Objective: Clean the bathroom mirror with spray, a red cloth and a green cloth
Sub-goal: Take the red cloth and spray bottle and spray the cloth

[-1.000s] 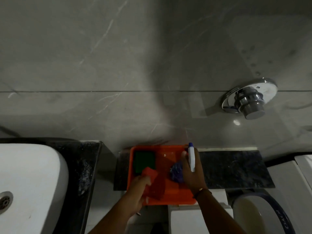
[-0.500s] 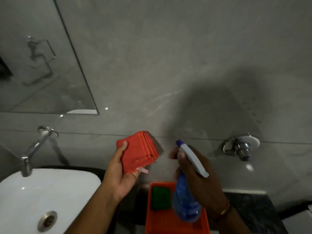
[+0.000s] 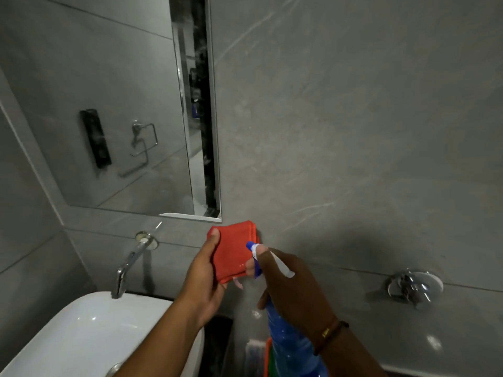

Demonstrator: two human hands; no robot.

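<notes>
While the left hand (image 3: 202,278) grips the red cloth (image 3: 234,250) and the right hand (image 3: 292,285) the spray bottle (image 3: 288,341), grey tiles (image 3: 340,118) surround the mirror (image 3: 114,110).

The room is dim and grey around me, the light weak and coming from behind, so my shadow falls dark on the wall (image 3: 353,131) at lower right. Small bright glints sit on the tap (image 3: 128,265), the chrome valve (image 3: 415,288) and the white sink (image 3: 89,330). The mirror (image 3: 130,110) at upper left looks hazy. Straight tile lines bow toward the frame edges. My right hand (image 3: 292,288) is deeply shaded, and the picture is slightly soft and grainy.
</notes>
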